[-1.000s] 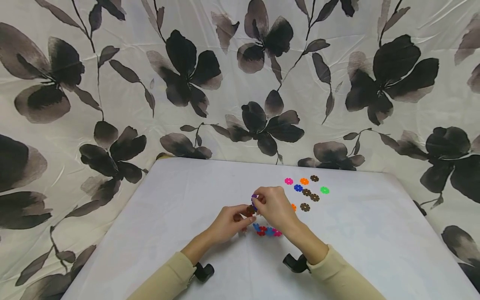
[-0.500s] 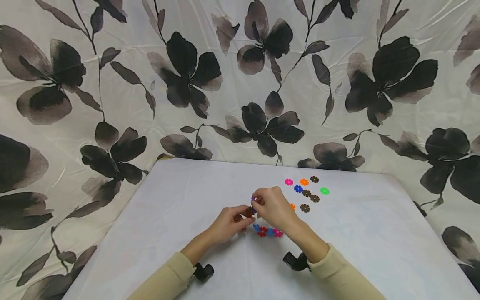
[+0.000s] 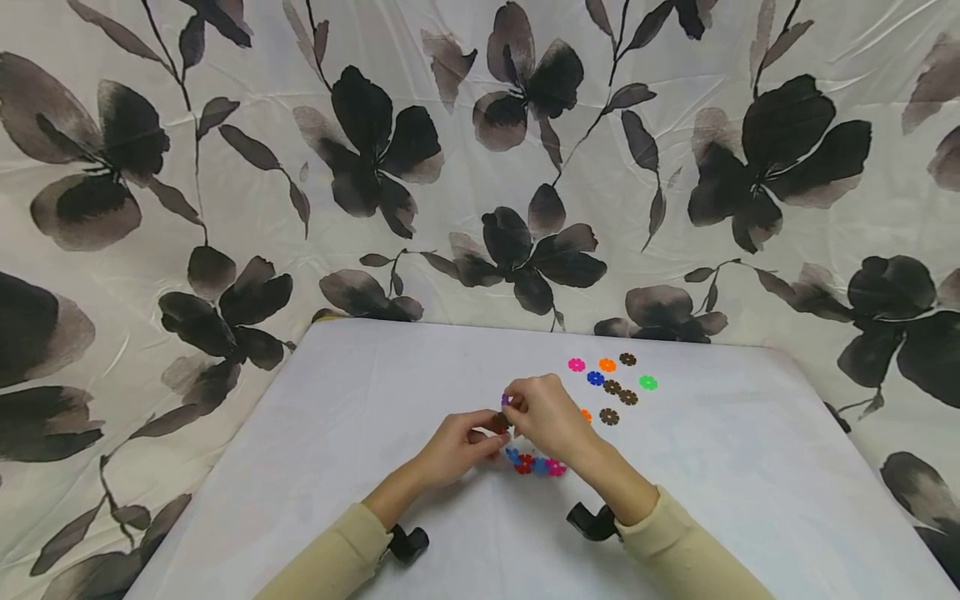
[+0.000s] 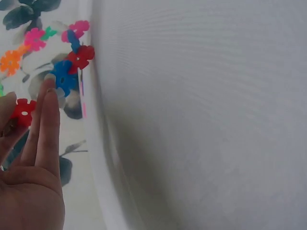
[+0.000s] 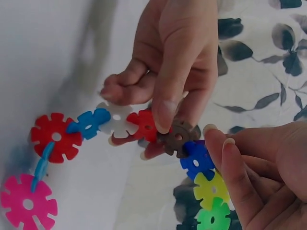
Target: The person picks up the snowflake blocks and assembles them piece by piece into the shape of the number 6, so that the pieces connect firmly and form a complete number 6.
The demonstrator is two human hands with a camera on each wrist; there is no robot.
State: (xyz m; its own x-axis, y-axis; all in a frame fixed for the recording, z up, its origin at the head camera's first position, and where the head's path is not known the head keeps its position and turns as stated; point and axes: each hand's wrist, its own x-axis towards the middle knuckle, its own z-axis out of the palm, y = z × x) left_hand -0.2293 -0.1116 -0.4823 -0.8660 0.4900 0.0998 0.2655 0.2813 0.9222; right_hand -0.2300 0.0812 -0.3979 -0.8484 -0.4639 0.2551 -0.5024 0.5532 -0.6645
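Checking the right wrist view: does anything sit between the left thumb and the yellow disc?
Yes. The brown disc and then the dark blue disc lie between the thumb of the left hand and the yellow disc.

The chain (image 5: pixel 140 124) of discs shows pink, sky blue, red, white, brown, dark blue, yellow and bright green. Loose discs (image 3: pixel 612 387) are pink, orange, brown, blue and green. The counter (image 3: pixel 360 400) is plain white, the sleeves (image 3: pixel 330 550) pale yellow; the hanging cloth (image 3: pixel 450 192) has black and brownish-grey flowers on off-white.
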